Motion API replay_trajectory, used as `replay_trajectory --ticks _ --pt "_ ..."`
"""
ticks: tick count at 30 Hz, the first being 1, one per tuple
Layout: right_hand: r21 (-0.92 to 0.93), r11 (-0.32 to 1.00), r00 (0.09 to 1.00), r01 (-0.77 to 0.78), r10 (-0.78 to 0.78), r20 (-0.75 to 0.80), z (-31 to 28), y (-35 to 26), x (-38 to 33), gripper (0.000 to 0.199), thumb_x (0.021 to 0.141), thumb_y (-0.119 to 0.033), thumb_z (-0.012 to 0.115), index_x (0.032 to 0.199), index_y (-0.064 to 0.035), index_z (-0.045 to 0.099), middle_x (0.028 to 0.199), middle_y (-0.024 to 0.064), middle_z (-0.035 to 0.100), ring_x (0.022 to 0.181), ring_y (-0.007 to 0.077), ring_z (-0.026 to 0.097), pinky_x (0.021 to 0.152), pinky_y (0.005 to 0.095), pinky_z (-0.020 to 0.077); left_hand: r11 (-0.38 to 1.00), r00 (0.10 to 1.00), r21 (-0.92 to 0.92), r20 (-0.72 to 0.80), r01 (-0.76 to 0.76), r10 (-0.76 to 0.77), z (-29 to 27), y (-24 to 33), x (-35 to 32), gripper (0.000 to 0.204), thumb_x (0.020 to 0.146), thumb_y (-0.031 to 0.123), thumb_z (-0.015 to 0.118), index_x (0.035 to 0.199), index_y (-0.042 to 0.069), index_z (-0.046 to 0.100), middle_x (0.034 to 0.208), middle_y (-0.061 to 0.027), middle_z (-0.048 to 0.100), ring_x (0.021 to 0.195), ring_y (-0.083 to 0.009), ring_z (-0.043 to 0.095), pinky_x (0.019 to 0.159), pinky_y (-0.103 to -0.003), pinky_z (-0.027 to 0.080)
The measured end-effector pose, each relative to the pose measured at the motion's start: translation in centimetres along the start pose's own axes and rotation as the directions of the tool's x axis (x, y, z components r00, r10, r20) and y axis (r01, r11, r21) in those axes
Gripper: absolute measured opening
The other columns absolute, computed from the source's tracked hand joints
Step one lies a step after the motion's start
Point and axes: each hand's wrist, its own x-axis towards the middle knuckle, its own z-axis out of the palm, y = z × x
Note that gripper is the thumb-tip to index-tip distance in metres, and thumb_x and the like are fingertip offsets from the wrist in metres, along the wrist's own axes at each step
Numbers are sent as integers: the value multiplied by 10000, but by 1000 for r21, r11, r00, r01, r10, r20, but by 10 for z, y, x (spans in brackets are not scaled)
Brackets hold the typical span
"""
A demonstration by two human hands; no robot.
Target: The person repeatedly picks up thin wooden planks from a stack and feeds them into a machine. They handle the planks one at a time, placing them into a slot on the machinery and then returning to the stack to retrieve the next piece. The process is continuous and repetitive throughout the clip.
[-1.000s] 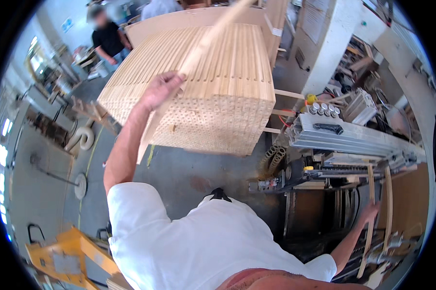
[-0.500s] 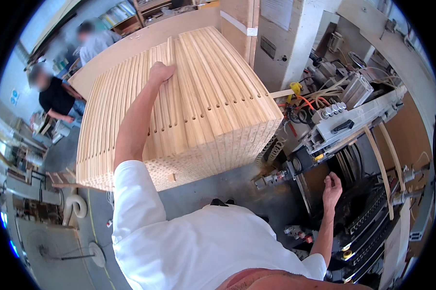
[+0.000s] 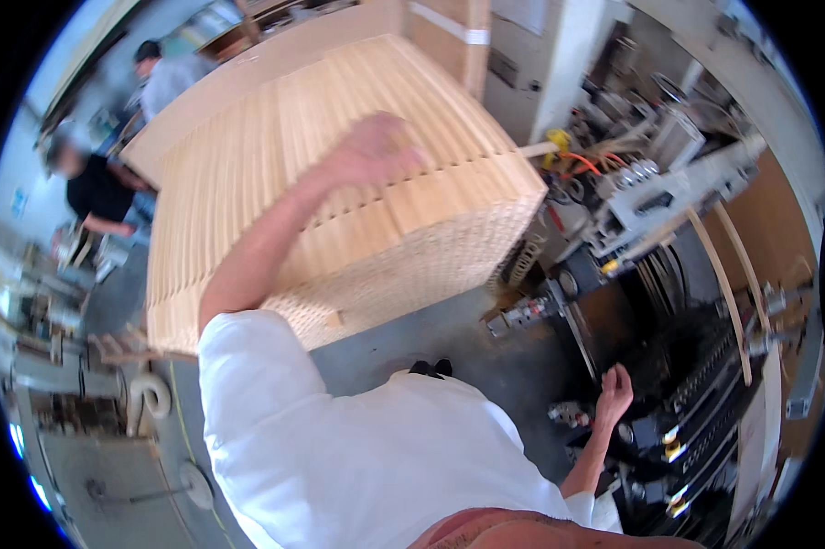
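Head: left hand (image 3: 376, 151) unclenched, blurred, over wooden strips (image 3: 293, 114); right hand (image 3: 615, 392) half-curled.

Free room above the floor (image 3: 403, 334) (except coiled hose (image 3: 527, 261) beside wood stack (image 3: 376, 224))

Left grip (image 3: 376, 151), a bare hand, blurred, with fingers extended over a stack of pale wooden slats (image 3: 339, 101) crossed by a row of holes; contact cannot be determined. Right grip (image 3: 615, 393), fingers loosely bent, appears near dark machinery (image 3: 700, 389) and two curved wooden strips (image 3: 725, 284). Upper left: two other people (image 3: 101, 190) beside the stack.
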Motion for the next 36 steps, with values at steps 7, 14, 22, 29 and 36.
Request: replay_trajectory --ticks 7,14,22,29,36 --pt "86 994 971 64 -82 226 -1 93 -31 293 944 -161 646 1158 40 656 846 35 658 737 88 607 631 221 485 958 963 220 -158 -182 220 62 80 -83 668 876 457 678 1375 49 502 1466 -231 372 1396 -428 305 1105 -572 321" --pt "-52 993 895 109 -76 440 -13 90 -100 194 914 -123 623 991 54 640 773 30 586 760 131 568 720 307 485 954 918 225 -301 -196 260 85 65 -76 603 845 406 712 1350 121 547 1389 -166 438 1350 -388 353 1027 -608 361" --pt "-260 966 948 5 78 308 -44 118 -180 263 861 -107 648 1033 91 670 760 91 677 712 148 624 691 302 504 971 926 202 -327 -128 190 81 75 -83 583 835 417 718 1317 119 580 1357 -170 487 1327 -367 411 1042 -542 390" --pt "-189 976 910 -105 171 377 -4 152 -220 282 851 -133 691 1037 79 678 748 92 693 677 134 630 633 302 503 975 966 222 -252 -6 63 67 94 -91 592 834 440 712 1312 113 589 1345 -134 509 1341 -310 419 1053 -530 391" --pt "-230 962 878 -150 236 417 73 76 -262 226 857 -99 666 1016 60 683 787 120 709 713 157 653 649 316 510 981 855 188 -500 -45 136 58 92 -102 625 842 396 711 1351 72 548 1409 -195 453 1358 -369 360 1116 -584 241"
